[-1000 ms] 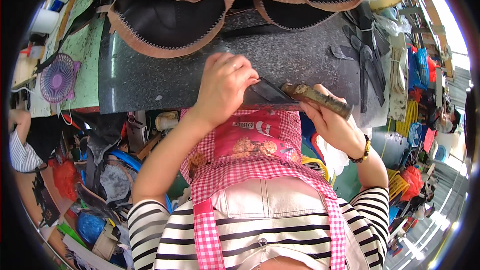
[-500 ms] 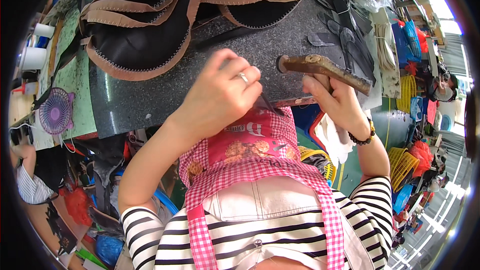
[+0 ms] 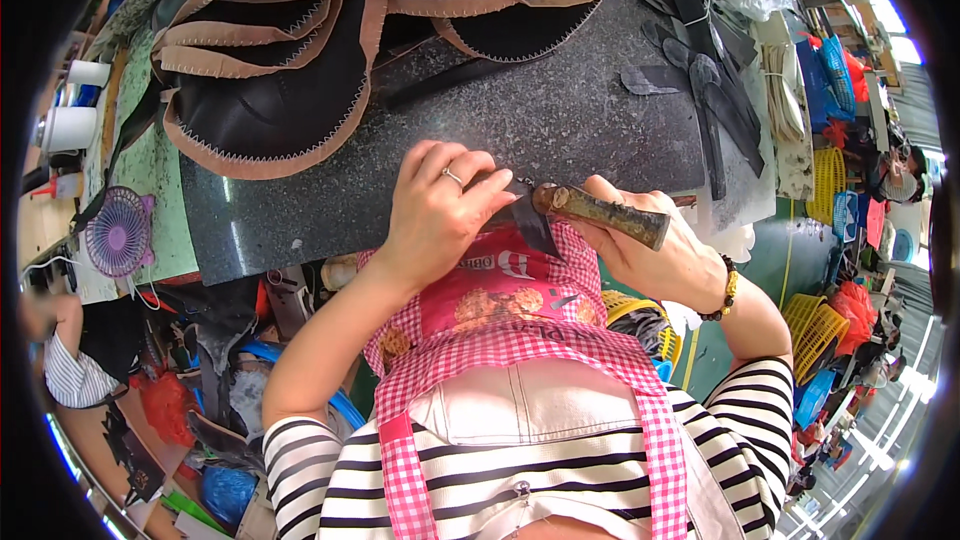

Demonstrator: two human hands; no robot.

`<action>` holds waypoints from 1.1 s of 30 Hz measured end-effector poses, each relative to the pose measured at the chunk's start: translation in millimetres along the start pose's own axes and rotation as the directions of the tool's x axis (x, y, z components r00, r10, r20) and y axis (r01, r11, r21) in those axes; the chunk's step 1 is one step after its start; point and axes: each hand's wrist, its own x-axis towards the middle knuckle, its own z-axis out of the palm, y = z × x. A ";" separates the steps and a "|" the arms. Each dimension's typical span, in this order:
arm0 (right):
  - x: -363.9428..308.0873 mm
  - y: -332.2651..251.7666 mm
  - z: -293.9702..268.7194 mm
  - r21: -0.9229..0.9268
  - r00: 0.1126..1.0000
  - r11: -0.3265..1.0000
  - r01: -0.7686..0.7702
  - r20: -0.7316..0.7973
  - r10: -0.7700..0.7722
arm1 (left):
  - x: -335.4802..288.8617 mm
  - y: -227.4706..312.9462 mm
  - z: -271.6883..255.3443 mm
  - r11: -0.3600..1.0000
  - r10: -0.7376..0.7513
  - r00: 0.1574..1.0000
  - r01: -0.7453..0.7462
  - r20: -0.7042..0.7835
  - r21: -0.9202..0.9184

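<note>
My left hand (image 3: 440, 210), with a ring on one finger, is closed with its thumb and fingertips pinched at the upper end of a dark leather strip (image 3: 536, 228). The strip hangs over the stone slab's near edge in front of my apron. Wrapped round a worn hammer (image 3: 612, 218) is my right hand (image 3: 645, 255). The hammer's round end is down beside the strip and just right of my left fingertips; whether it touches the strip I cannot tell. A small metallic bit (image 3: 527, 181) shows near the fingertips.
Black leather pieces with tan stitched edging (image 3: 265, 105) are piled at the back left of the dark stone slab (image 3: 590, 130). Black leather strips (image 3: 705, 80) lie at the back right, beside a pale bundle (image 3: 783, 90). A purple fan (image 3: 120, 230) stands left.
My right hand and the hammer have moved down and left, close to my left fingertips. My left hand has shifted slightly lower. More of the strip now shows.
</note>
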 end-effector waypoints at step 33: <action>31.1 12.5 -7.0 -0.166 0.988 0.974 0.154 0.024 -0.152 | -1.9 16.0 -0.4 0.994 0.019 0.998 -0.024 0.053 0.108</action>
